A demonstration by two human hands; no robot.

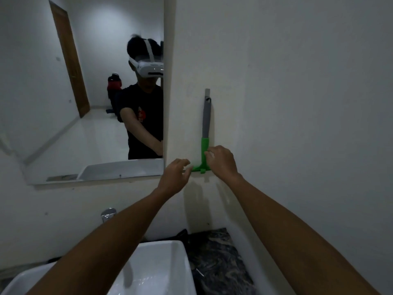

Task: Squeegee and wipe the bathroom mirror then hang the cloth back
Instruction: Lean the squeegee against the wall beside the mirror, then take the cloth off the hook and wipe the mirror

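We're looking at a home bathroom: a frameless mirror (93,92) is hanging on a plain white wall (297,81), a white ceramic basin (161,267) is sitting below with a chrome tap (108,214), and a dark marbled bench (217,256) is running alongside.

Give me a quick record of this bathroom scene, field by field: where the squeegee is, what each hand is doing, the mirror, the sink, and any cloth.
squeegee: hanging on the wall, right of the mirror, grey handle up, green head down
left hand: at the left end of the green head, fingers curled, grip unclear
right hand: at the green neck, fingers touching it, grip unclear
mirror: on the wall, left of the squeegee
sink: white, below the hands
cloth: none visible
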